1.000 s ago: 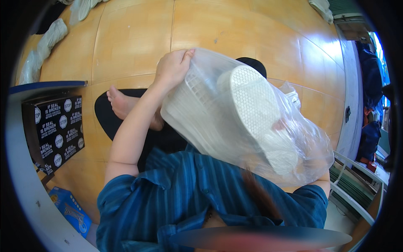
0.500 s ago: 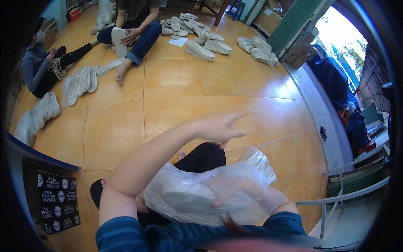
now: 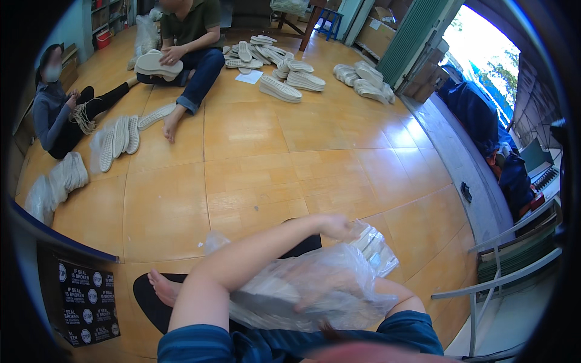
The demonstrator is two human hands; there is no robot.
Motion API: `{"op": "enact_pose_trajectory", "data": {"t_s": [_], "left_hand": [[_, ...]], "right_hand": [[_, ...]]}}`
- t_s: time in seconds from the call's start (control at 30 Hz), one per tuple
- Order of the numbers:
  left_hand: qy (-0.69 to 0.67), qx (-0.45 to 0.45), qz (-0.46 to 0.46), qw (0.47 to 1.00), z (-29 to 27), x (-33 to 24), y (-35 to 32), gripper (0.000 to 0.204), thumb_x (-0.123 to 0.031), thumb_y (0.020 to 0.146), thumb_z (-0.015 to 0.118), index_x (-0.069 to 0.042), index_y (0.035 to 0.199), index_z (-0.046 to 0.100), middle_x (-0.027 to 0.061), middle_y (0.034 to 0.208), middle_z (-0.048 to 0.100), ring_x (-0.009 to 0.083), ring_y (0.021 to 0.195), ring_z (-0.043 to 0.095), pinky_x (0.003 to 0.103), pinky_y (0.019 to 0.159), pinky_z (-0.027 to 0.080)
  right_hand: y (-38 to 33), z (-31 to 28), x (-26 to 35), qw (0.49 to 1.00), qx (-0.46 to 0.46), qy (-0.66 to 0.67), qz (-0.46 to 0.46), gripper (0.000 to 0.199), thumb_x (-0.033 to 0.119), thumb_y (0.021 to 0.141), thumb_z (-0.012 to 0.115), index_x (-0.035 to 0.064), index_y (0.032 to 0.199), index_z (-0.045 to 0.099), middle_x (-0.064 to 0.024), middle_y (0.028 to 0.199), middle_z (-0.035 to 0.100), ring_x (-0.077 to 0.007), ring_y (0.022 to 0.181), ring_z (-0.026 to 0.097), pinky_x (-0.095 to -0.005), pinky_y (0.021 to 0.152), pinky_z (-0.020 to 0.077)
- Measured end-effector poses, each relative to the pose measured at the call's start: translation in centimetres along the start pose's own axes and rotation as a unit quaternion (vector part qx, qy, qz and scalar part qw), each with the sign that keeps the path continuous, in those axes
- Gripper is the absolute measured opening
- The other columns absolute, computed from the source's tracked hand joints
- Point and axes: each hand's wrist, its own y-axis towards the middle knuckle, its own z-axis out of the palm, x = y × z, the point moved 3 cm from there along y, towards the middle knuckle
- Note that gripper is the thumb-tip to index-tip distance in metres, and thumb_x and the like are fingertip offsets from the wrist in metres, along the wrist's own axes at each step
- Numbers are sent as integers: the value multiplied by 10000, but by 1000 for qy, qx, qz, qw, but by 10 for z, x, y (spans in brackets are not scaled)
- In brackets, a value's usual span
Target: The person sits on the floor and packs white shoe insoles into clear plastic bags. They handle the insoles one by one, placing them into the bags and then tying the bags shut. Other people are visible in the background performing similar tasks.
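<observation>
A large clear plastic bag [image 3: 348, 305] lies across my lap, and pale shoe soles [image 3: 266, 294] show dimly through it. My right hand [image 3: 318, 279] is inside this bag beside the soles, its fingers blurred by the film. My left hand [image 3: 336, 226] reaches over the bag with its fingers curled together. They meet the near corner of a flat clear plastic packet [image 3: 378, 253] with whitish contents, lying on the floor beyond my knee. Whatever the left fingertips pinch is too blurred to make out.
White soles lie in piles [image 3: 281, 91] across the tiled floor [image 3: 254, 181], with wrapped stacks [image 3: 65, 175] at left. One co-worker [image 3: 193, 48] handles soles; another [image 3: 57, 103] sits far left. A black printed box [image 3: 88, 302] stands at left, a metal rack [image 3: 496, 281] at right.
My left hand has moved from pointing with spread fingers above the knee down to the packet, fingers now curled. The co-worker's sole has gone from upright to lying flat. My view has shifted slightly.
</observation>
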Motion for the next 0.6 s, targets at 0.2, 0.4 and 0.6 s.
{"op": "enact_pose_trajectory", "data": {"t_s": [0.2,0.4,0.6], "left_hand": [[-176,92,19,980,65,39,-8,492,-455,943,565,-7,1102,694,195,1071,701,294,1036,652,411,863,505],[65,-264,-78,959,33,59,-20,296,-308,928,568,-43,955,696,199,912,704,387,847,673,463,742,521],[235,-397,-141,876,-21,126,-95,322,-380,947,545,-81,971,660,177,878,698,363,856,679,468,726,525]], "right_hand": [[21,-2,28,999,7,-46,-25,1024,508,616,809,-16,1402,414,-183,1258,574,-328,1203,548,-438,1027,437],[12,1,49,995,19,-85,-37,1029,501,609,812,-18,1402,413,-180,1252,579,-325,1196,555,-435,1021,443],[-3,8,37,999,17,-46,-8,1003,470,614,802,-22,1398,417,-182,1247,586,-324,1180,569,-432,1008,458]]}}
